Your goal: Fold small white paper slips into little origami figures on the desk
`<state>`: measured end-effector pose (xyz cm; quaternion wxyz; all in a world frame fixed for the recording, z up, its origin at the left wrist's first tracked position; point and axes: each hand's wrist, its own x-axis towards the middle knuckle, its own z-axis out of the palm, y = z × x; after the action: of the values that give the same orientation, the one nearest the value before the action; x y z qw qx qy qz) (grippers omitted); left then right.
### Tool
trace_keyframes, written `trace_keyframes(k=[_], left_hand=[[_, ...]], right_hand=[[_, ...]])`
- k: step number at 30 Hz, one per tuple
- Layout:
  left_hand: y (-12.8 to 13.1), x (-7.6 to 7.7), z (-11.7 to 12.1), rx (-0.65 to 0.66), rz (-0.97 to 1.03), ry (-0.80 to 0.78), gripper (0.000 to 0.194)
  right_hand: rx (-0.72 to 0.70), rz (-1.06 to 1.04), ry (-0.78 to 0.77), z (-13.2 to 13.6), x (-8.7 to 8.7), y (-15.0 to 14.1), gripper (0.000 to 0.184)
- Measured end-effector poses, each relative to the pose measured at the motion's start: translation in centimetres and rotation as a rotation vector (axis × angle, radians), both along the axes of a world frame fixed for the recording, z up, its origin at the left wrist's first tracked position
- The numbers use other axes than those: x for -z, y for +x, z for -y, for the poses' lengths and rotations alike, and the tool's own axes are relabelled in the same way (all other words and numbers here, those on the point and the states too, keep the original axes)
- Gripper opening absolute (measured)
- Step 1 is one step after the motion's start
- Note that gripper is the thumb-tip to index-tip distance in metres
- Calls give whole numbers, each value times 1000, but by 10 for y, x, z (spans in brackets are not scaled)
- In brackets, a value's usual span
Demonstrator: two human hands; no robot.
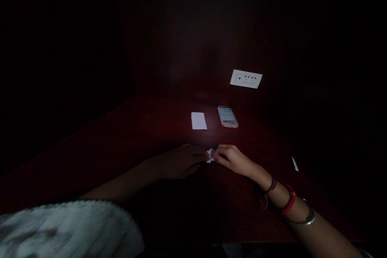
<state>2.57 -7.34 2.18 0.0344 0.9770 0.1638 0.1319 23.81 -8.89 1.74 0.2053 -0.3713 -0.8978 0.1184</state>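
A: In the head view, how does the left hand (183, 162) lie?

B: Low over the dark red table (136, 129), back of the hand up, in shadow. The fingers reach rightward, fairly long and close together, with the thumb apart on the near side; one finger wears a ring (197, 151). A fluffy pale sleeve (69, 229) covers the arm behind it

A: And the right hand (232, 158)?

B: It comes in from the opposite side, better lit, knuckles raised, fingers bent and drawn narrow with the thumb toward the left hand. Behind its wrist sit a dark cord (273, 183), a red bracelet (290, 201) and a silver bangle (308, 221)

A: Where's the small folded paper (211, 153)?

B: Between the two hands, fingertips touching it from both sides. Whether either hand pinches it or only presses, I can't tell

A: What else is about?

B: A white sheet (198, 121) just beyond the left fingertips, a phone (227, 117) beyond the right knuckles, a socket plate (246, 79) farther past that hand, and a paper strip (295, 164) well off to its right
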Motion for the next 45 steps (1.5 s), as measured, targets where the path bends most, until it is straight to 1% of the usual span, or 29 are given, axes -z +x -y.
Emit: trace_keyframes(k=[3, 7, 12, 16, 20, 22, 24, 28, 31, 34, 38, 42, 45], left_hand=[[-1, 2, 0, -23, -19, -3, 39], [-3, 8, -2, -60, -29, -4, 41], [-3, 11, -2, -46, -28, -16, 41], [-1, 10, -1, -51, -39, -13, 41], [-1, 15, -2, -63, -37, -6, 42], [-1, 19, -3, -56, -31, 5, 43], [0, 21, -3, -39, -24, 17, 43], [1, 25, -3, -25, -14, 46, 46], [0, 27, -3, -42, -9, 68, 45], [0, 27, -3, -62, -18, 86, 45], [-1, 23, 0, -82, -51, 93, 47], [-1, 18, 2, -105, -67, 86, 46], [-1, 18, 2, -105, -80, 88, 46]], right_hand=[[26, -19, -30, -4, 2, 0, 16], [52, -29, -48, -8, 4, -1, 13], [73, -74, -94, -7, 3, -1, 9], [79, -116, -144, -7, 3, -1, 10], [100, -184, -219, -8, 8, 0, 10], [111, -221, -276, -9, 11, 0, 11], [120, -244, -294, -11, 14, 1, 11], [160, -249, -207, -13, 17, 3, 8], [180, -216, -192, -13, 17, 3, 7], [164, -186, -170, -9, 17, 3, 8], [82, -171, -73, 1, 14, 5, 17], [-57, -40, 55, 6, 7, 10, 26], [-102, 46, 97, 8, 1, 14, 27]])
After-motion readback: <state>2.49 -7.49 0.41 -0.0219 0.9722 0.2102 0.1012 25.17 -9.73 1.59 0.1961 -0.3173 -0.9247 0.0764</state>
